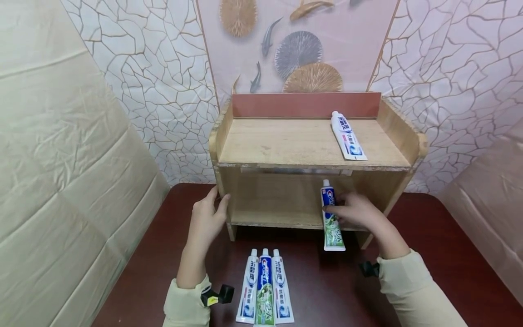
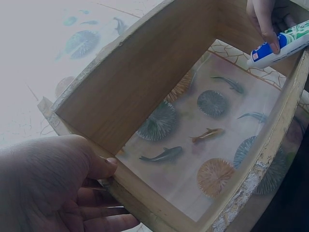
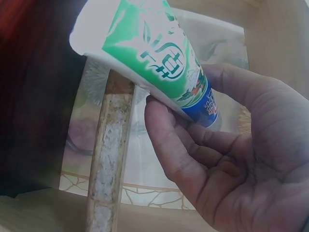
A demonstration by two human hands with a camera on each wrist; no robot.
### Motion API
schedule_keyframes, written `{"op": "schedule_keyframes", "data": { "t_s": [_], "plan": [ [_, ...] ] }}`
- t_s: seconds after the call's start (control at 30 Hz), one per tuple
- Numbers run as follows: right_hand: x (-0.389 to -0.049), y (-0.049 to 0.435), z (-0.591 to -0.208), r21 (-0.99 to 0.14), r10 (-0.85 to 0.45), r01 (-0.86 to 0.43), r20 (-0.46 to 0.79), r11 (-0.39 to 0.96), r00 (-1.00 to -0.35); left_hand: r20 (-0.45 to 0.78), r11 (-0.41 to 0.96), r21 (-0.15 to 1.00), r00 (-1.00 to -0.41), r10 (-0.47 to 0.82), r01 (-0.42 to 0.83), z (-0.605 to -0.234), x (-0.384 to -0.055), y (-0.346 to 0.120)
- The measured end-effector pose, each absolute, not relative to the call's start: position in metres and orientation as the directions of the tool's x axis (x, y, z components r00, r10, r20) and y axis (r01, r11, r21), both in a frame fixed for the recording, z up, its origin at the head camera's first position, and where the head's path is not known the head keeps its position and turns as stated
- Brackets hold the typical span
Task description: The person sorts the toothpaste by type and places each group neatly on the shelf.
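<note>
My right hand (image 1: 357, 210) pinches a blue and green Crest toothpaste tube (image 1: 333, 234) at the right of the wooden shelf's lower compartment. Its white cap points inward, and the flat end sticks out past the front edge of the lower board (image 1: 278, 223). In the right wrist view the tube (image 3: 159, 58) slants over the chipped board edge (image 3: 108, 145), thumb and fingers on either side. At the left, my left hand (image 1: 208, 212) holds the side panel of the shelf (image 1: 230, 195); the left wrist view has the thumb (image 2: 104, 166) on the panel's edge and the fingers outside.
A white toothpaste tube (image 1: 348, 138) lies on the upper board (image 1: 282, 141), right of centre. On the dark red table (image 1: 163, 277), in front of the shelf, a Crest tube (image 1: 264, 290) lies between two white tubes (image 1: 248, 290). Patterned cloth (image 1: 163, 81) hangs behind.
</note>
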State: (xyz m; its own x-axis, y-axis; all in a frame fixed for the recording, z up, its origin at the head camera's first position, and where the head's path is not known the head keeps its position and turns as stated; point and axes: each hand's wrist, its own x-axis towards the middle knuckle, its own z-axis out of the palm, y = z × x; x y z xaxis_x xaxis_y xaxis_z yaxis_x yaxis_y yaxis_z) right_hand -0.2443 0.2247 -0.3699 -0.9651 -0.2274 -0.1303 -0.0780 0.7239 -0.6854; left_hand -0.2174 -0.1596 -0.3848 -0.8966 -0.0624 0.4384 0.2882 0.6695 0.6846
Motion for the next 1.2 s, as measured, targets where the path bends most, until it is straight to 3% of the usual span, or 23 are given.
{"op": "schedule_keyframes", "data": {
  "t_s": [1.2],
  "plan": [
    [-0.277, 0.236, -0.361, -0.706, -0.222, -0.027, -0.186, 0.707, -0.957, 0.453, 0.678, 0.675, -0.889, -0.069, 0.291, -0.385, -0.218, -0.159]
  ]
}}
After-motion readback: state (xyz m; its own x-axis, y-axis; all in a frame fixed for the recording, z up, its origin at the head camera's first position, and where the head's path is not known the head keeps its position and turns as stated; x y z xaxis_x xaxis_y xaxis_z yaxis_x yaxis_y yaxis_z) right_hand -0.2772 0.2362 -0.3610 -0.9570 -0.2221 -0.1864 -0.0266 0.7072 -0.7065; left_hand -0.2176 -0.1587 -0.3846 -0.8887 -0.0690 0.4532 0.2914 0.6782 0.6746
